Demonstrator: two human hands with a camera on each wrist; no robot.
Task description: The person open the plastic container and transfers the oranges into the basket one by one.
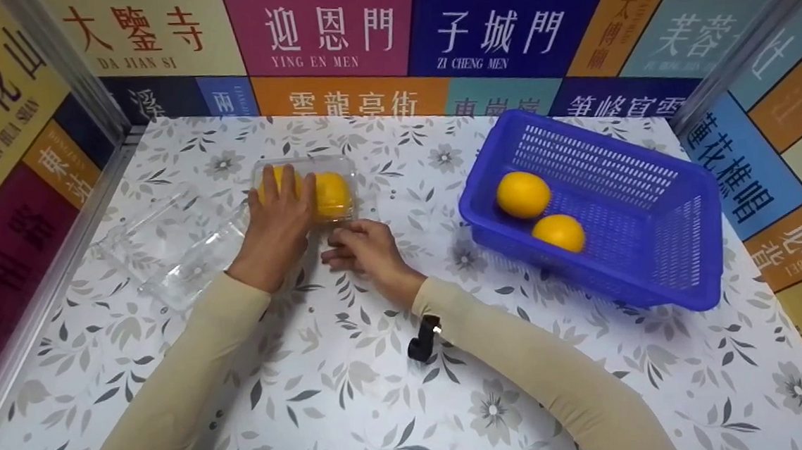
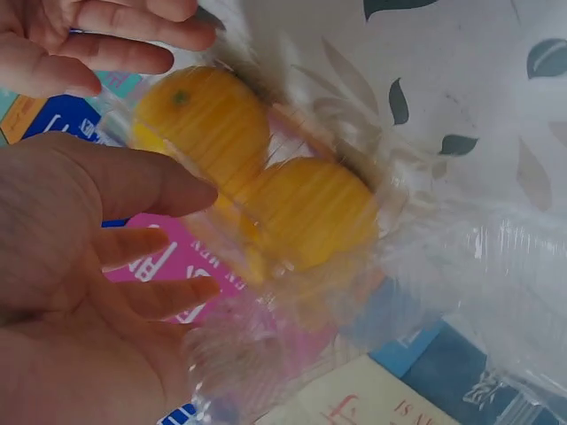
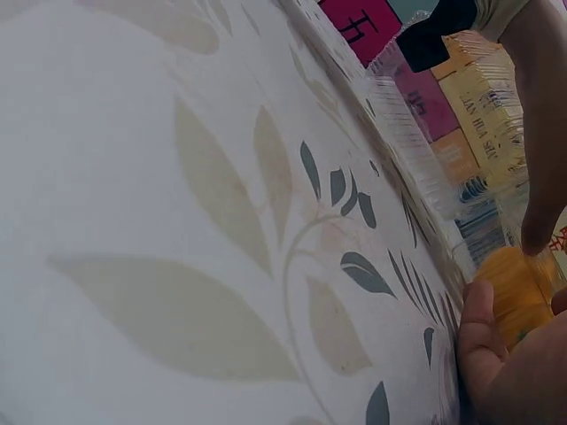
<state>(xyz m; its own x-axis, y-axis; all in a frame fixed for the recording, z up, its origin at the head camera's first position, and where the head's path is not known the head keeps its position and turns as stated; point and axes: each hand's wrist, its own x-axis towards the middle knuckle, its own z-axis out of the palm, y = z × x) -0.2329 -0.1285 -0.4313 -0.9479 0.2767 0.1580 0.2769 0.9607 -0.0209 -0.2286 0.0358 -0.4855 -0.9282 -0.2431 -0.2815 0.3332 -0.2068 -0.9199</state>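
You are apparently closing clear box [image 1: 337,163] of oranges [image 1: 332,191], upper left of centre. Left hand [image 1: 278,223] is resting spread across top, gripping nothing; right hand [image 1: 369,250] is lying loose, seemingly empty, by near edge. Next move likely calling for rim pressing.

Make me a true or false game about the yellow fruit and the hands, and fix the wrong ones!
Two round orange-yellow fruits sit in the blue rectangular plastic basket. True.
The left hand and right hand are both at the clear rectangular plastic box with fruit inside. True.
The basket is left of that box. False: it is on the right.
The left hand is inside the basket. False: it is over the box.
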